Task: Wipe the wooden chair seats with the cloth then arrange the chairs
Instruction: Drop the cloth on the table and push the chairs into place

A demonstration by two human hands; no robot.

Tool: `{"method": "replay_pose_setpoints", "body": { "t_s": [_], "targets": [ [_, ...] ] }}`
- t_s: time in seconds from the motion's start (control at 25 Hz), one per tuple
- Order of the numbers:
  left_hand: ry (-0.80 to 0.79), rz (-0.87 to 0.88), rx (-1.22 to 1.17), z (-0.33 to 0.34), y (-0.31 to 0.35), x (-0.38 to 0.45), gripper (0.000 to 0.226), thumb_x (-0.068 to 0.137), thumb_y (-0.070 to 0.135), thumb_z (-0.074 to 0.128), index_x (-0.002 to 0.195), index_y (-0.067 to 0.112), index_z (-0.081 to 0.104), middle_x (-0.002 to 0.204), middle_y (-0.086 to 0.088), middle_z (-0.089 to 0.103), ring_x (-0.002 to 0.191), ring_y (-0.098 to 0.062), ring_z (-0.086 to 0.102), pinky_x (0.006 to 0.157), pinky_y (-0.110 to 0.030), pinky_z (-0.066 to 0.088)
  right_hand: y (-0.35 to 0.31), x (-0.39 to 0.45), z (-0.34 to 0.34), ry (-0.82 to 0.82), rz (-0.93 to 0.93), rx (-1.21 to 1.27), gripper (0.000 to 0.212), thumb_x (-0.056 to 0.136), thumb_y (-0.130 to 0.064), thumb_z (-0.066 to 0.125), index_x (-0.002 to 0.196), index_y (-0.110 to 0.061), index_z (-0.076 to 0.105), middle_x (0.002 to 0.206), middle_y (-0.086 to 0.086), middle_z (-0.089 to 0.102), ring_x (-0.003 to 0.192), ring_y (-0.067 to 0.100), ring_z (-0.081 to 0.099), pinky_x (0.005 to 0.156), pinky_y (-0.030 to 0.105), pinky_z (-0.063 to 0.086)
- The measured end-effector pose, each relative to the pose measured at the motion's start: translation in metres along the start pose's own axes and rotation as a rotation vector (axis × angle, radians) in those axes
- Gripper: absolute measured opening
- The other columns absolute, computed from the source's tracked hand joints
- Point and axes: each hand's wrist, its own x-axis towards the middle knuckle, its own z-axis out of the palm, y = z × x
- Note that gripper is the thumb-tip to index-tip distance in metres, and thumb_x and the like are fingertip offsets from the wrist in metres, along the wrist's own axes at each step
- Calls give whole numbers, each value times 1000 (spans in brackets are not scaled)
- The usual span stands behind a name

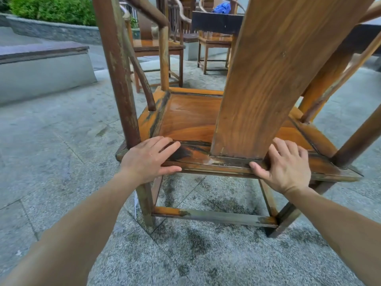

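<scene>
A worn wooden armchair stands right in front of me, seen from behind, and its tall back splat fills the middle of the view. My left hand grips the seat's rear rail near the left back post, fingers on top and thumb along the edge. My right hand grips the same rail just right of the splat's foot, fingers curled over it. The seat panel looks glossy and damp. A blue cloth lies on the dark table far behind.
Two more wooden chairs stand by the dark table beyond. A low grey stone bench runs along the left, with a hedge behind it. The ground is grey stone paving, stained dark under the chair.
</scene>
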Motion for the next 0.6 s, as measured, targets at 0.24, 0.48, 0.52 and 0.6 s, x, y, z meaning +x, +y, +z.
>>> {"method": "replay_pose_setpoints", "body": {
  "t_s": [0.24, 0.48, 0.52, 0.6],
  "targets": [
    [-23, -21, 42, 19, -39, 14, 86, 90, 75, 38, 153, 16, 37, 160, -15, 32, 149, -37, 27, 118, -55, 30, -27, 19, 12, -90, 25, -36, 92, 87, -84, 12, 146, -22, 46, 153, 3, 45, 146, 35, 33, 114, 68, 21],
    [5, -11, 97, 52, -80, 32, 88, 88, 77, 40, 153, 19, 36, 163, -12, 28, 151, -35, 24, 121, -57, 21, -52, 47, 35, -27, 68, -57, 94, 86, -84, 14, 148, -20, 44, 157, 5, 39, 150, 33, 25, 116, 67, 17],
    [14, -8, 97, 58, -88, 37, 88, 88, 77, 39, 153, 19, 37, 163, -12, 28, 151, -34, 25, 121, -56, 20, -56, 54, 40, -12, 70, -66, 94, 86, -84, 15, 147, -19, 46, 157, 5, 39, 150, 33, 25, 116, 67, 16],
    [10, -10, 74, 71, -102, 48, 87, 88, 77, 35, 153, 19, 36, 163, -11, 28, 151, -34, 25, 123, -55, 17, -64, 69, 48, -10, 84, -75, 94, 85, -83, 19, 141, -16, 52, 158, 5, 37, 151, 33, 23, 116, 68, 16]
  ]
}}
